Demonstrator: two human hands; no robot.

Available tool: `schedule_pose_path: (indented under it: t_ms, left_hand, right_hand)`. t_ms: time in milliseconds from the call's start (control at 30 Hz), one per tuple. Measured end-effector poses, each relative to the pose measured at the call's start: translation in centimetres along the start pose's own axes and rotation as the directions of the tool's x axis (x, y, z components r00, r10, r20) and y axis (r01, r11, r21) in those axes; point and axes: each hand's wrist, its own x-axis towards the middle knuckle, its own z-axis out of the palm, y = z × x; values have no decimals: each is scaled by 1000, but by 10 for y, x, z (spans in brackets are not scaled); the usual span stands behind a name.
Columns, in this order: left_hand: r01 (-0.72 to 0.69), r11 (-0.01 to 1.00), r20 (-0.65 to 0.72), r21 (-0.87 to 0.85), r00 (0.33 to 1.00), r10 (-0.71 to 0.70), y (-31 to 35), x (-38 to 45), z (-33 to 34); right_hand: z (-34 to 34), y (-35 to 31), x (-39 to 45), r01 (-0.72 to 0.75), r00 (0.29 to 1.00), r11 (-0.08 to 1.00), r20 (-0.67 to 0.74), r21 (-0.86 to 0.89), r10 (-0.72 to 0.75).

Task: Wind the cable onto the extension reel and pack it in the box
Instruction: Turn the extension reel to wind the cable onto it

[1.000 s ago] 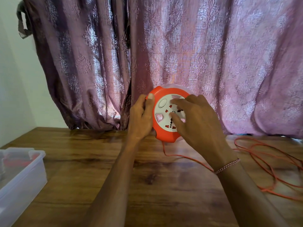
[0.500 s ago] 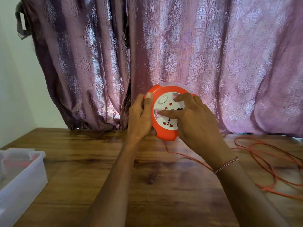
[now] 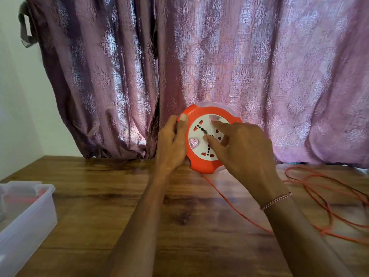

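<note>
An orange extension reel (image 3: 199,114) with a white socket face stands on edge above the wooden table (image 3: 99,196), facing me. My left hand (image 3: 173,142) grips its left rim, thumb on the orange edge. My right hand (image 3: 243,148) lies on the white face, fingers spread and pressing the disc. A thin orange cable (image 3: 235,206) leaves the bottom of the reel, passes under my right forearm and lies in loose loops at the table's right side. A clear plastic box (image 3: 26,216) sits at the left edge.
Purple patterned curtains (image 3: 219,66) hang close behind the reel along the table's far edge. A pale wall (image 3: 16,96) is at the left. Something reddish shows dimly inside the plastic box.
The white socket face has turned under my right fingers; the socket holes sit at a different angle. The reel has stayed in my left hand's hold at about the same place.
</note>
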Motion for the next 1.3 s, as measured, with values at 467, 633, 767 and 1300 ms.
schedule_pose_path:
  t_ms: [467, 633, 767, 1300]
  left_hand:
    - [-5, 1000, 8, -28, 1000, 6, 1, -1, -2]
    - [-14, 1000, -3, -13, 1000, 14, 2, -1, 0]
    - [-5, 1000, -10, -22, 1000, 5, 4, -1, 0]
    - [-8, 1000, 8, -13, 1000, 8, 2, -2, -2]
  right_hand:
    - [3, 3, -3, 253, 964, 965, 99, -73, -245]
    - [8, 3, -5, 161, 987, 982, 15, -101, -160]
    - [8, -1, -3, -38, 999, 996, -35, -84, 36]
    - [2, 4, -2, 264, 954, 964, 140, 26, -265]
